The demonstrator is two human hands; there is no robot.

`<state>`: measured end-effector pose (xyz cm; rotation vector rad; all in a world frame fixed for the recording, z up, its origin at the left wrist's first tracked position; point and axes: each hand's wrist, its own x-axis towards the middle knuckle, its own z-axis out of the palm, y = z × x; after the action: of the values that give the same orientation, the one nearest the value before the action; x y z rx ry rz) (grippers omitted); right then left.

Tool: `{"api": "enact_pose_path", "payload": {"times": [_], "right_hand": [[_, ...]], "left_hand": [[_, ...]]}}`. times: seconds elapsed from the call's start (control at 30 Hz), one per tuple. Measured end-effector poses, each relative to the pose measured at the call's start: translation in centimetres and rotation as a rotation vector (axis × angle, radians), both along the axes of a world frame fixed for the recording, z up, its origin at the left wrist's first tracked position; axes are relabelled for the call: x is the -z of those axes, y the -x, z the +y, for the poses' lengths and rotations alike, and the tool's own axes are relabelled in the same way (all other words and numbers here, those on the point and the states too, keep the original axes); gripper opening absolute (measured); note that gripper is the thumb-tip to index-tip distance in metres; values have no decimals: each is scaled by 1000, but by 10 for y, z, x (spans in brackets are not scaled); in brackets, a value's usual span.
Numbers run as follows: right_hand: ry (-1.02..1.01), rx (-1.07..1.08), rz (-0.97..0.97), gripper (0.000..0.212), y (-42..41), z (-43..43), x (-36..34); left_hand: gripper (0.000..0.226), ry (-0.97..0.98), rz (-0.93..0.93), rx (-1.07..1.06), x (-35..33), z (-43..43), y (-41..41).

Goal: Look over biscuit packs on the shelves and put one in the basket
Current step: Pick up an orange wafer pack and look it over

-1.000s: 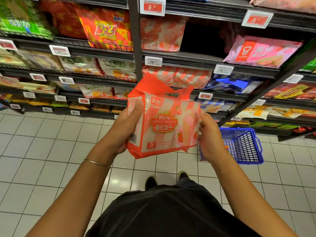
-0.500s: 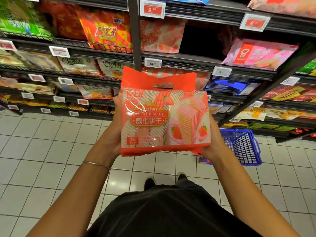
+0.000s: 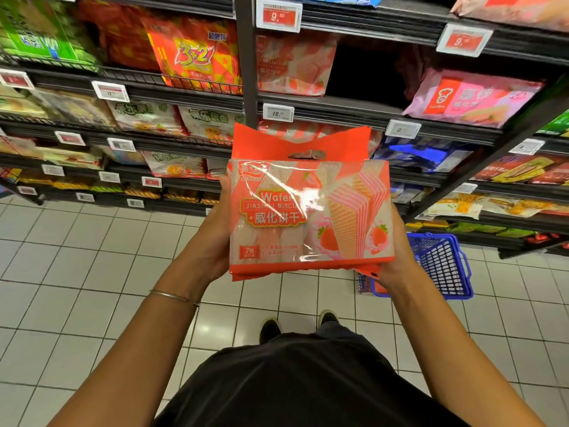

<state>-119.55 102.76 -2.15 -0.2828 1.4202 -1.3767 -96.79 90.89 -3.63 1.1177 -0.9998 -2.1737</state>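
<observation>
Wafer pack [image 3: 311,217] stands upright, front to the camera, before the shelves [image 3: 338,107], gripped at its sides by the left hand [image 3: 212,241] and right hand [image 3: 397,257]. The blue basket [image 3: 443,266] sits on the floor, lower right.

Price tags [image 3: 278,15], white tiled floor [image 3: 77,266]
</observation>
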Motion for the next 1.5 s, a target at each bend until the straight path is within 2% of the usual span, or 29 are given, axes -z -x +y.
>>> {"api": "enact_pose_path", "payload": {"times": [0.07, 0.13, 0.27, 0.37, 0.5, 0.67, 0.8, 0.87, 0.93, 1.03, 1.2, 1.33, 1.5], "right_hand": [[36, 3, -76, 68, 2, -7, 2], [23, 8, -71, 58, 4, -11, 8], [19, -7, -102, 59, 7, -15, 7], [-39, 17, 17, 42, 4, -18, 5], [-96, -5, 140, 66, 4, -20, 4], [-118, 7, 188, 71, 5, -26, 1], [-112, -3, 153, 70, 5, -27, 3], [-125, 13, 161, 63, 5, -27, 2], [-132, 47, 159, 54, 5, -27, 2], [-128, 81, 54, 57, 4, -26, 1], [-61, 53, -45, 29, 2, -25, -2], [-32, 9, -107, 33, 4, -20, 1], [-54, 23, -101, 35, 6, -18, 4]], "left_hand": [[61, -15, -3, -41, 1, -1, 0], [63, -51, 44, -72, 5, 0, -1], [70, -98, 141, -111, 9, 0, -2], [70, -82, 148, -152, 10, -1, -3], [72, -88, 149, -165, 13, -4, -3], [65, -120, 136, -176, 18, -7, -1], [57, -99, 55, -199, 13, -8, 2], [53, -92, 60, -191, 9, -8, 4], [55, -97, 47, -198, 5, -7, 5], [58, -73, 34, -211, 3, -7, 7], [50, 52, -88, -272, -3, -6, 8], [49, 151, -163, -263, -8, -4, 9], [48, 194, -135, -237, -13, -1, 11]]}}
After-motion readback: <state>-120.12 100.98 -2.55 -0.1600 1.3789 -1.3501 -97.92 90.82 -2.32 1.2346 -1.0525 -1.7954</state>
